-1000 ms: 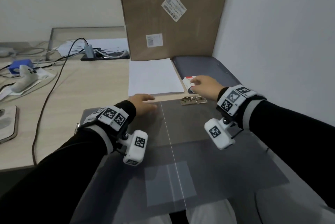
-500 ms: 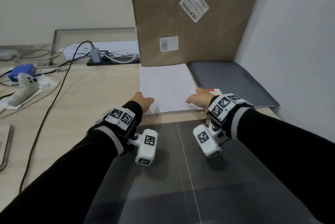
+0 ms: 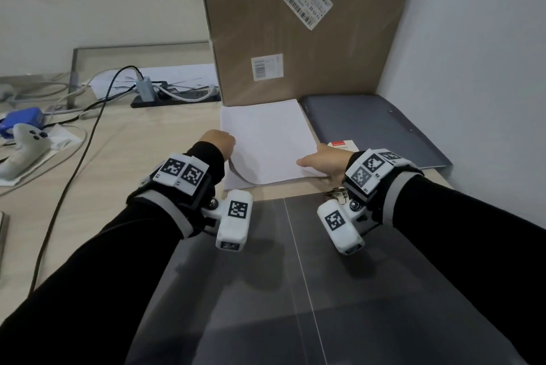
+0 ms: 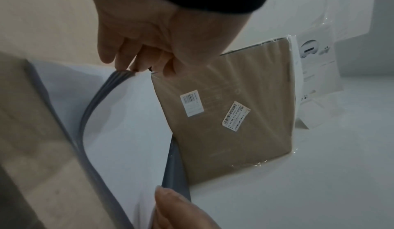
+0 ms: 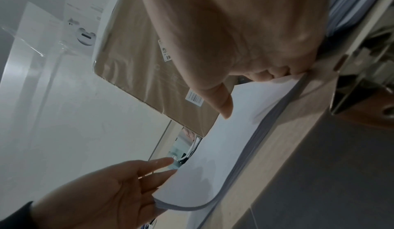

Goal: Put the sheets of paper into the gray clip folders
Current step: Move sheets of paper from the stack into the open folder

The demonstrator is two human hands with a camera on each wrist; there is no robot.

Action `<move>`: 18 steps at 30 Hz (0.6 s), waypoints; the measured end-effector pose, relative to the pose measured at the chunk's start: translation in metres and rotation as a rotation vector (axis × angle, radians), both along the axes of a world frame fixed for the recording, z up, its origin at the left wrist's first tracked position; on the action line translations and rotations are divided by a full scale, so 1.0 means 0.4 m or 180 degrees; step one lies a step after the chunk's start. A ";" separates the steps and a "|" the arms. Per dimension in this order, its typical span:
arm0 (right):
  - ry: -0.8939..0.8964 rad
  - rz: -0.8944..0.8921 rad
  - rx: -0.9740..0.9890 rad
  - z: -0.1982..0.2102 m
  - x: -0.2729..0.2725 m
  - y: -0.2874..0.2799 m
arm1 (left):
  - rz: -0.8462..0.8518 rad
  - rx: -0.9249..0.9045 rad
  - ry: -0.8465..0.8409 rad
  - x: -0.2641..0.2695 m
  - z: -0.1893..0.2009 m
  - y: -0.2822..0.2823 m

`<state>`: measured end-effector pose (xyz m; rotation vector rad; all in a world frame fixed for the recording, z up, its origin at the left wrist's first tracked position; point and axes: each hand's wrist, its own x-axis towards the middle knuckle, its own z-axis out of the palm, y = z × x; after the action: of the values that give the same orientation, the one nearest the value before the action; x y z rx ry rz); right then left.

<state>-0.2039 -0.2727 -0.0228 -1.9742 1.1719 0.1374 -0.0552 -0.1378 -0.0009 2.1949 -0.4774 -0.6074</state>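
Note:
A stack of white sheets of paper [image 3: 267,140] lies on the desk in front of a cardboard box. My left hand [image 3: 227,147] grips the left edge of several sheets and lifts it, so the near left corner curls up [image 4: 127,114]. On the near right corner my right hand [image 3: 310,162] pinches the paper, thumb [image 5: 222,104] on top and fingers curled under the edge. An open gray clip folder [image 3: 295,276] lies flat just below my wrists, its metal clip [image 3: 335,193] beside the right wrist. More gray folders [image 3: 372,128] are stacked right of the paper.
The tall cardboard box [image 3: 295,25] stands directly behind the paper, and a white wall [image 3: 472,69] closes the right side. A red and white label [image 3: 342,144] sits on the folder stack. A power strip with cables [image 3: 177,96] and a white controller [image 3: 23,146] lie to the left.
My left hand left the open folder, reached the paper's left edge and lifted it. My right hand moved from the red and white label to the paper's near right corner.

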 end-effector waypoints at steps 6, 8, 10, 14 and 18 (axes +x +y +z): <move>-0.0094 0.0209 -0.0076 -0.079 0.038 -0.071 | 0.0487 -0.0606 0.0456 0.007 0.009 -0.021; -0.0097 0.0163 -0.0088 -0.056 0.029 -0.043 | 0.0392 -0.0481 0.0761 0.001 0.009 -0.028; -0.0079 0.0129 -0.0103 -0.040 0.022 -0.021 | 0.0116 0.0155 0.0507 0.002 -0.001 -0.038; -0.0247 -0.0058 -0.0181 -0.014 0.005 -0.001 | -0.0456 0.1036 -0.0787 0.015 -0.007 -0.023; -0.0754 -0.0352 -0.0371 0.033 -0.034 0.002 | 0.0150 -0.0347 -0.0115 0.004 0.004 0.049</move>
<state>-0.2176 -0.2717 -0.0096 -1.9581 1.1509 -0.2209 -0.0535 -0.1180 0.0008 2.1107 -0.4654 -0.5056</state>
